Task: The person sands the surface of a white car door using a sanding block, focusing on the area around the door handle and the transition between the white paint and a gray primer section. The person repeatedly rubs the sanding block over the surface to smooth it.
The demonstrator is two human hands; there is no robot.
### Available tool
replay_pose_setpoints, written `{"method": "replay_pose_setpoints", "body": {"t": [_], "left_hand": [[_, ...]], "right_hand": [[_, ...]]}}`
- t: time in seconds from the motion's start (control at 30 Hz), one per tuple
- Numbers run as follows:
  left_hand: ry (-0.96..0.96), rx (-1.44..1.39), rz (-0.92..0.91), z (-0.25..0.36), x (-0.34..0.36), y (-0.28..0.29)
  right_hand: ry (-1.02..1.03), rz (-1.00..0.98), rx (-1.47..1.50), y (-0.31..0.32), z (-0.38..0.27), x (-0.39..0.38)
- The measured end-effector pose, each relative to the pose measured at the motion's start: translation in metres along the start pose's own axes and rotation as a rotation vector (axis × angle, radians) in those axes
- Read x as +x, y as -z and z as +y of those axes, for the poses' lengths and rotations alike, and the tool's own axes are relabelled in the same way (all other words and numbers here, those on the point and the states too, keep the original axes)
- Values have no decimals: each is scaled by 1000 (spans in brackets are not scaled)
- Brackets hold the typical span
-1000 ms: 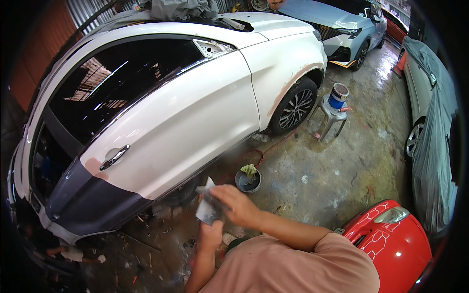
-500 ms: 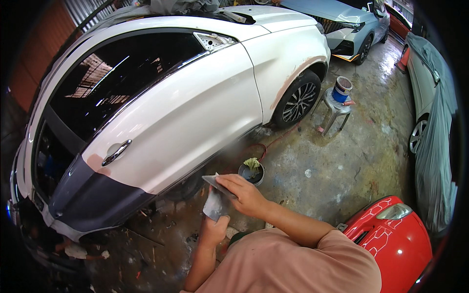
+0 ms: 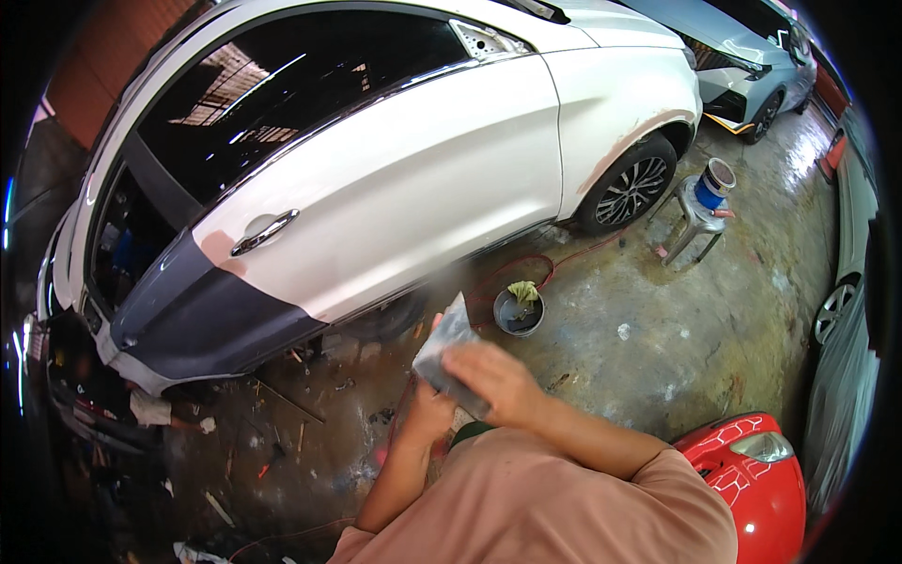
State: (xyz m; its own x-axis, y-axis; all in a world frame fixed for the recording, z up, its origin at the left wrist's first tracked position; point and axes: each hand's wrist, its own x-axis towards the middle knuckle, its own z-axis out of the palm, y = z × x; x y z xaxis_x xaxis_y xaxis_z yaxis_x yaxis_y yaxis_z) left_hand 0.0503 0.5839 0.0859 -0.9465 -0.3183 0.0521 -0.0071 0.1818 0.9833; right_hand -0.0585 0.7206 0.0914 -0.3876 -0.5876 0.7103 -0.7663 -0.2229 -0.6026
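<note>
Flat grey sheets [image 3: 449, 329], one partly whitish, are held between my hands in front of my body. My left hand [image 3: 429, 409] is closed on their lower left part. My right hand [image 3: 493, 381] grips them from the right, its fingers blurred over the grey surface; how the pieces overlap I cannot tell. Beyond them stands a white car door [image 3: 404, 188] with a dark grey lower rear area [image 3: 202, 305] and a pinkish patch [image 3: 221, 246] beside the handle.
A dark basin [image 3: 517, 318] with a yellowish cloth sits on the floor. A stool [image 3: 700, 226] holds a blue can [image 3: 711, 188]. A red bumper [image 3: 770, 498] lies at lower right, a covered car [image 3: 850, 395] stands right, another car [image 3: 752, 70] behind. Tools and debris litter the floor.
The view has shifted, so the white car sits higher and further right. Both hands and the sheets moved up and right; my right hand now lies lower on the sheets.
</note>
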Motion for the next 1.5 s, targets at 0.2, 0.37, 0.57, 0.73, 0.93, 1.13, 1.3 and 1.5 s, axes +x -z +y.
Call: {"method": "replay_pose_setpoints", "body": {"t": [0.2, 0.37, 0.57, 0.73, 0.93, 1.13, 1.3, 1.5], "left_hand": [[52, -394, 21, -1, 2, 6], [-114, -56, -49, -8, 11, 22], [-154, -32, 55, 5, -1, 7], [-142, -40, 93, 2, -15, 0], [67, -126, 89, -23, -44, 8], [348, -1034, 263, -45, -12, 26], [-7, -216, 6, -16, -51, 0], [113, -625, 166, -26, -40, 1]], "right_hand": [[66, -136, 75, 2, -18, -1], [105, -165, 78, 4, -31, 13], [19, -86, 65, -12, -32, 4], [-29, -56, 57, -22, -24, -3], [-94, -46, 35, -24, -2, -1], [215, -202, 20, -21, -39, -7], [-156, -20, -7, -17, 21, -3], [143, -127, 39, -15, -27, -8]]}}
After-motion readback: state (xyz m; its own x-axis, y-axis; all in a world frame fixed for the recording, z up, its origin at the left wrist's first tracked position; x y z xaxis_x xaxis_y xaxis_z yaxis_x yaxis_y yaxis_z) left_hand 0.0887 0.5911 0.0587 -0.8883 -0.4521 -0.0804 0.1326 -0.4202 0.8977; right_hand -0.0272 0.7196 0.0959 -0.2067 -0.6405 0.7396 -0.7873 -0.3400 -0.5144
